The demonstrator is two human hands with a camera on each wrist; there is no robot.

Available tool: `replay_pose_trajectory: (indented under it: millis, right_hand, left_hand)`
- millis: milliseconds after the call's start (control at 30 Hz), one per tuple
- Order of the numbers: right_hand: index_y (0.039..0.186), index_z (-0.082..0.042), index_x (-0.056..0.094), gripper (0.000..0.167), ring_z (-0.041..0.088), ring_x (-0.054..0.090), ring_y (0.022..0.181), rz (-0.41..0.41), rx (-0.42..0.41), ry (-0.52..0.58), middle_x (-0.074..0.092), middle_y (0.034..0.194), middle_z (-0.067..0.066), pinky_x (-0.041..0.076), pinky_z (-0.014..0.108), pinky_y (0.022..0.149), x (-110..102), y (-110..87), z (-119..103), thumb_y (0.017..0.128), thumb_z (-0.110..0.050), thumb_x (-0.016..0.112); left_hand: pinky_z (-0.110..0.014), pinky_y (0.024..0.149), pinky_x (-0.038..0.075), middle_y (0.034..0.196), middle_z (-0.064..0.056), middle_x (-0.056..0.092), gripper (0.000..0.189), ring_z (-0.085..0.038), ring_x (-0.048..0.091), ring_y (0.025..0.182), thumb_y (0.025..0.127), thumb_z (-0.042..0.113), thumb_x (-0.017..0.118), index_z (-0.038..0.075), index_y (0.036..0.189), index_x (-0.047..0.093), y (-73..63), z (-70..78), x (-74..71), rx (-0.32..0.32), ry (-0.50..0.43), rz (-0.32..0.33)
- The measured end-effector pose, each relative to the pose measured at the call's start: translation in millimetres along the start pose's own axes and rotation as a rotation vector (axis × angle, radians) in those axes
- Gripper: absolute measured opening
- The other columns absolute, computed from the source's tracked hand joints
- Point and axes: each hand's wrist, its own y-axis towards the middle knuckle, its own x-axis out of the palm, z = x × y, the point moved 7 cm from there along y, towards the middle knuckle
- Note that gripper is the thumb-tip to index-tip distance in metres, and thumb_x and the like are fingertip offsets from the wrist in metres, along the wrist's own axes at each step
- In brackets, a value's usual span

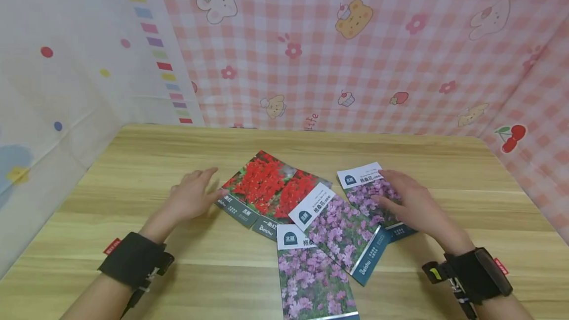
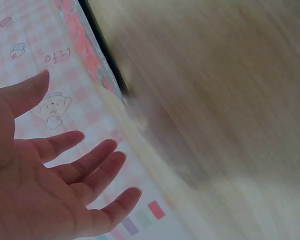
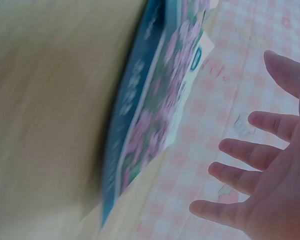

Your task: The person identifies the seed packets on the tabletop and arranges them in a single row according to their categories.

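Note:
Two flower seed packets with red blooms, one to the left (image 1: 255, 181) and one partly covered (image 1: 293, 196), overlap on the wooden table. Three packets with purple flowers lie to their right: a front one (image 1: 311, 280), a middle one (image 1: 344, 231) on top of others, and a right one (image 1: 366, 194). My left hand (image 1: 193, 195) is beside the left red packet, thumb tip at its edge, fingers spread and relaxed. Over the right purple packet reaches my right hand (image 1: 411, 201), its fingers extended. In the right wrist view that hand (image 3: 270, 170) has nothing in its palm.
The wooden table (image 1: 213, 280) meets a pink checked cloth (image 1: 400, 73) with cartoon prints at the back. A white cloth (image 1: 58, 93) with coloured dots hangs on the left. Black bands (image 1: 133, 260) with cameras wrap both wrists.

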Motion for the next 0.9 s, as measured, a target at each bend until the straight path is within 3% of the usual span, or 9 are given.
replay_pose_trajectory:
  millis: [300,400,667,900]
  right_hand:
    - [0.131,0.004,0.042,0.057,0.044,0.038,0.120,-0.015,-0.073,0.041,0.043,0.131,0.027,0.031,0.058,0.097,8,13.1,-38,0.086,-0.023,0.064]
    - [0.132,0.002,0.042,0.055,0.042,0.039,0.120,-0.027,-0.089,0.057,0.044,0.131,0.025,0.030,0.059,0.097,10,16.5,-50,0.088,-0.025,0.062]
    - [0.130,0.001,0.046,0.052,0.036,0.047,0.115,-0.019,-0.150,0.017,0.051,0.126,0.020,0.039,0.051,0.093,19,20.8,-76,0.087,-0.024,0.062]
    - [0.127,-0.002,0.050,0.048,0.035,0.052,0.110,-0.029,-0.192,-0.008,0.054,0.121,0.019,0.043,0.051,0.089,25,20.3,-91,0.086,-0.025,0.064]
  left_hand:
    - [-0.059,0.085,0.039,0.121,-0.034,0.043,0.066,-0.048,0.042,0.111,0.088,0.035,0.059,-0.009,0.133,0.037,7.2,0.3,10.2,-0.020,0.057,-0.119]
    - [-0.057,0.086,0.040,0.119,-0.034,0.044,0.066,-0.047,0.043,0.110,0.087,0.034,0.060,-0.010,0.131,0.038,9.6,0.3,10.4,-0.023,0.058,-0.117]
    - [-0.050,0.085,0.040,0.108,-0.029,0.047,0.062,-0.043,0.045,0.099,0.082,0.028,0.068,-0.011,0.124,0.044,14.5,5.8,13.9,-0.013,0.096,-0.108]
    - [-0.046,0.080,0.041,0.099,-0.024,0.046,0.054,-0.036,0.044,0.091,0.079,0.027,0.072,-0.010,0.111,0.049,17.2,9.2,14.5,-0.061,0.104,-0.086]
